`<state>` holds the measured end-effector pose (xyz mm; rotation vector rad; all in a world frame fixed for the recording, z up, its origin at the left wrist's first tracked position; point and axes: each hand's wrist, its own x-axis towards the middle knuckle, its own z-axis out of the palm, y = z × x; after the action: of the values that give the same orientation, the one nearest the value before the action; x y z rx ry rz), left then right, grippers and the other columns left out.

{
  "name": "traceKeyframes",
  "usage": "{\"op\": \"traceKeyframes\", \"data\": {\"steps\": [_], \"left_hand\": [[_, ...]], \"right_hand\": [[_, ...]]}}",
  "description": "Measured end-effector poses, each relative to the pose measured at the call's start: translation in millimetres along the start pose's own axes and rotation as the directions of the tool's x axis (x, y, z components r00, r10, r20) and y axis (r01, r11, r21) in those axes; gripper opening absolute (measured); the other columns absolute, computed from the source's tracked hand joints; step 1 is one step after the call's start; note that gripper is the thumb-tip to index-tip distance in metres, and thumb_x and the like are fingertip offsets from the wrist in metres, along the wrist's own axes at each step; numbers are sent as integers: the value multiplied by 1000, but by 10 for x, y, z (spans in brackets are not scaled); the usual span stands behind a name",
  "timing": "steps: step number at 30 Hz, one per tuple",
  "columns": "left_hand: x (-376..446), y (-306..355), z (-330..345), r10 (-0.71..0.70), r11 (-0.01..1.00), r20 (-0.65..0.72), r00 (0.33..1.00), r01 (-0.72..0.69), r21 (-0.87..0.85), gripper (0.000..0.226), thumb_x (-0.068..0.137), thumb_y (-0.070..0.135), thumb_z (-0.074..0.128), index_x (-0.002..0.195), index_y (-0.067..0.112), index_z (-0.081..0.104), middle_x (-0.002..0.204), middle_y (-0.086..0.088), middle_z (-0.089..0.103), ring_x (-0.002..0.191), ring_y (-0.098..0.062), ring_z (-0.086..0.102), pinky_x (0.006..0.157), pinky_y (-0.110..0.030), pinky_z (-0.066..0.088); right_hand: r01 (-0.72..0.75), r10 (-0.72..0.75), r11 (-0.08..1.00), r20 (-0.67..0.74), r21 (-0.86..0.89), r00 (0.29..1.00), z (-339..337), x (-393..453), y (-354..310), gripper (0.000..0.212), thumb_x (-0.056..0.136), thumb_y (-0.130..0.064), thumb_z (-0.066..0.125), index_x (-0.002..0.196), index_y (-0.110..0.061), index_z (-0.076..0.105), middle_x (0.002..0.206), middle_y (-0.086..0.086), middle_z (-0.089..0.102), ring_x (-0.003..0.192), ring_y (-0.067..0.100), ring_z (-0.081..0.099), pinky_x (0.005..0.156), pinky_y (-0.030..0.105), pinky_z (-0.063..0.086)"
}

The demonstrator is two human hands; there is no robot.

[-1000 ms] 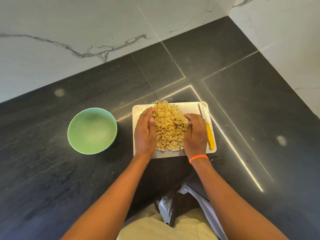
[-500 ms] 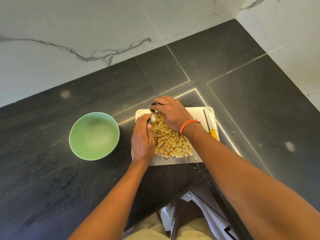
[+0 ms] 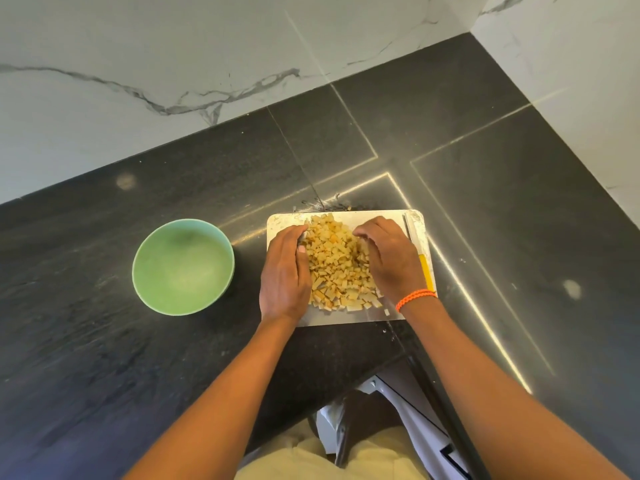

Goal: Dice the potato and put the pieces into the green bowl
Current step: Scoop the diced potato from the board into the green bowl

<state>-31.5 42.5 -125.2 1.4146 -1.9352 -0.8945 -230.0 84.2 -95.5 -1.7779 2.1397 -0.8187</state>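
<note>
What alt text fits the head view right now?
Both hands, left hand and right hand, cup a pile of diced potato on a white cutting board. An empty green bowl sits left of the board; a yellow-handled knife lies along its right edge.

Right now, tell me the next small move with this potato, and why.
Probably close both hands under the diced potato and lift a scoop toward the green bowl. The left hand and right hand already flank the heap on the cutting board, the knife lies aside, and the bowl looks empty.
</note>
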Motion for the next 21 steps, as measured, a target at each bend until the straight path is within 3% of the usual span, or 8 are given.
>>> {"op": "traceKeyframes", "data": {"steps": [2, 4, 7, 10, 13, 15, 18, 21], "left_hand": [[-2, 0, 6, 8, 1000, 13, 1000, -8, 3, 40, 113, 29, 34, 145, 17, 55, 145, -1, 56, 134, -16, 52, 111, -35, 46], [-7, 3, 12, 2, 1000, 17, 1000, -2, -2, 41, 113, 29, 33, 146, 18, 54, 147, -1, 56, 135, -16, 52, 112, -35, 45], [-16, -4, 11, -1, 1000, 46, 999, 0, 17, 45, 113, 33, 29, 151, 21, 50, 152, 0, 53, 140, -16, 50, 115, -36, 43], [-17, -26, 15, 20, 998, 90, 996, -26, 59, 50, 112, 37, 25, 156, 23, 46, 157, 1, 50, 144, -16, 46, 120, -36, 40], [-22, -34, 17, 17, 997, 100, 995, -24, 70, 52, 112, 39, 24, 156, 21, 46, 157, -1, 50, 145, -16, 46, 121, -34, 37], [-24, -29, 11, 13, 998, 99, 995, -20, 66, 52, 112, 39, 24, 156, 21, 46, 157, -1, 50, 145, -15, 45, 121, -30, 35], [-21, -14, -3, 16, 999, 102, 995, -21, 45, 50, 112, 35, 26, 156, 21, 45, 158, 1, 48, 145, -13, 44, 120, -25, 32], [-15, 3, -16, 10, 999, 110, 994, -13, 31, 50, 112, 33, 27, 158, 21, 43, 160, 1, 46, 147, -13, 43, 122, -26, 31]], "right_hand": [[-60, 73, 993, -137, 97, 988, -46, -60, 23, 28, 97, 3, 45, 100, -9, 70, 99, 3, 67, 94, 16, 60, 82, 23, 49], [-213, 240, 968, -233, 135, 942, -16, -57, 105, 28, 98, 2, 44, 101, -11, 69, 101, 2, 66, 98, 17, 58, 85, 28, 50], [-384, 382, 923, -183, 26, 906, 140, -54, 102, 28, 102, -6, 41, 114, -12, 66, 114, 2, 58, 108, 20, 48, 91, 40, 49], [-273, 278, 954, -24, 120, 960, 254, -109, -59, 31, 106, -13, 37, 121, -12, 63, 120, 2, 57, 111, 16, 49, 97, 26, 46], [-206, 222, 970, -120, 132, 968, 229, -81, -134, 32, 107, -22, 34, 117, -14, 63, 116, 2, 60, 106, 15, 52, 91, 26, 48], [-152, 147, 988, -113, -39, 983, 228, -31, -164, 33, 107, -32, 38, 121, -15, 62, 117, 4, 59, 105, 17, 51, 86, 35, 49], [-1, 35, 934, 90, -358, 995, 299, -33, -238, 59, 102, -61, 34, 145, -22, 47, 137, 8, 50, 120, 24, 46, 92, 41, 46], [106, -4, 870, 210, -481, 978, 397, -105, -261, 71, 98, -72, 29, 154, -29, 36, 148, 10, 40, 127, 30, 41, 94, 45, 41]]}}
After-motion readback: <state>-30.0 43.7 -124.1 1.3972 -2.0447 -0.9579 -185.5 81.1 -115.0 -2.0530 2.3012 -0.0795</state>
